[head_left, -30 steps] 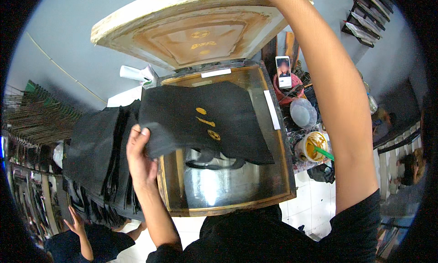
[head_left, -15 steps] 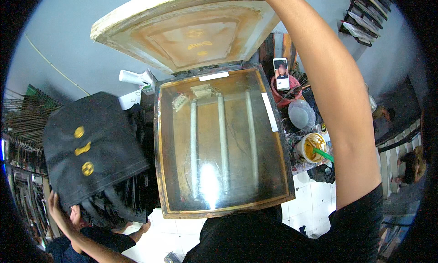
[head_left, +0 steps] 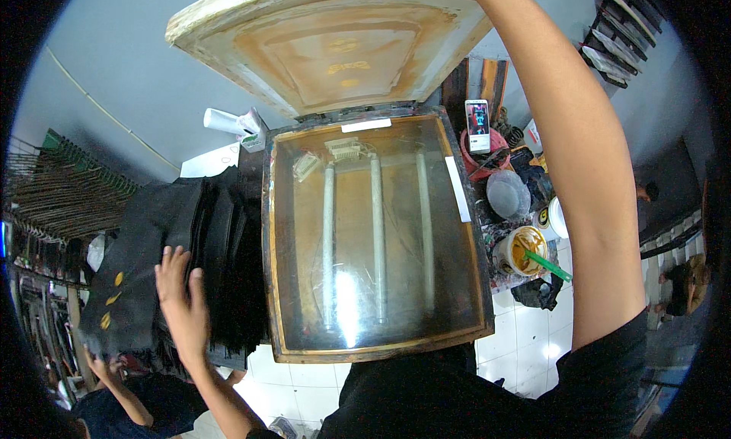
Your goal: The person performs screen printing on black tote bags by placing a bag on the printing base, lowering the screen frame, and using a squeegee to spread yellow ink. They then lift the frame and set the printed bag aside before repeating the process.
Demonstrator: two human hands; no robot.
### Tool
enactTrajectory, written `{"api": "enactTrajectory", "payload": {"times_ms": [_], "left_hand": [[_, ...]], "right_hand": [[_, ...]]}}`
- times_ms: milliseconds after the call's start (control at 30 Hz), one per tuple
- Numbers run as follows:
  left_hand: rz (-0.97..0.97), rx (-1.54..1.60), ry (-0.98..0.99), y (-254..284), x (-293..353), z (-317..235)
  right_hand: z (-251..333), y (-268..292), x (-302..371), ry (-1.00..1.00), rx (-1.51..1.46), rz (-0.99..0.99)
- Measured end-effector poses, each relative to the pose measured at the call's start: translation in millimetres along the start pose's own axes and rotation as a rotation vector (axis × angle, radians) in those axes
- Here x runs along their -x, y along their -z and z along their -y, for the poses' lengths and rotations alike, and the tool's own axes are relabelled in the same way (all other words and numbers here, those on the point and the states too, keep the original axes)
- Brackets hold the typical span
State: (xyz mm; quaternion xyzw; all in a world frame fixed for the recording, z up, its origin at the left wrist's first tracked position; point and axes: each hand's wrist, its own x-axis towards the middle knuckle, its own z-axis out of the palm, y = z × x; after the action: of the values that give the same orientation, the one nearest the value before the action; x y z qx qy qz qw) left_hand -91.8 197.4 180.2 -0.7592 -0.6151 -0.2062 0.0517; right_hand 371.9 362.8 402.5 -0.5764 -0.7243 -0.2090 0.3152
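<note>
My left hand [head_left: 183, 302] is open, fingers spread, over a stack of black fabric pieces [head_left: 221, 241] on the left. Beside it hangs a black fabric piece with yellow prints [head_left: 113, 298]. A co-worker's hand [head_left: 103, 369] is at its lower edge. My right arm reaches up to the raised screen printing frame [head_left: 266, 35]; its hand lies beyond the top edge of the view. Faint yellow marks show on the frame's mesh. Below the frame is a glass-topped box [head_left: 400, 264] with pale tubes inside.
On the right stand a phone [head_left: 477, 125], a pink basket [head_left: 487, 165], a clear round container [head_left: 506, 195] and a tub of yellow ink [head_left: 512, 260] with a green-handled tool [head_left: 552, 270]. Hangers [head_left: 68, 188] line the far left. A co-worker [head_left: 145, 401] sits at lower left.
My left hand has let go of the printed black fabric and moved right, over the stack. The printed piece has slid left and down with the co-worker's hand. The raised frame stays up.
</note>
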Motion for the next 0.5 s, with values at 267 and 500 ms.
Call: {"api": "enactTrajectory", "payload": {"times_ms": [267, 500], "left_hand": [[0.287, -0.423, 0.334, -23.1, 25.1, 58.1], [0.181, -0.199, 0.115, 20.7, 25.9, 11.3]], "right_hand": [[-1.0, -4.8, -5.8, 0.021, 0.018, -0.014], [2.6, 0.9, 2.5, 0.018, 0.001, -0.003]]}}
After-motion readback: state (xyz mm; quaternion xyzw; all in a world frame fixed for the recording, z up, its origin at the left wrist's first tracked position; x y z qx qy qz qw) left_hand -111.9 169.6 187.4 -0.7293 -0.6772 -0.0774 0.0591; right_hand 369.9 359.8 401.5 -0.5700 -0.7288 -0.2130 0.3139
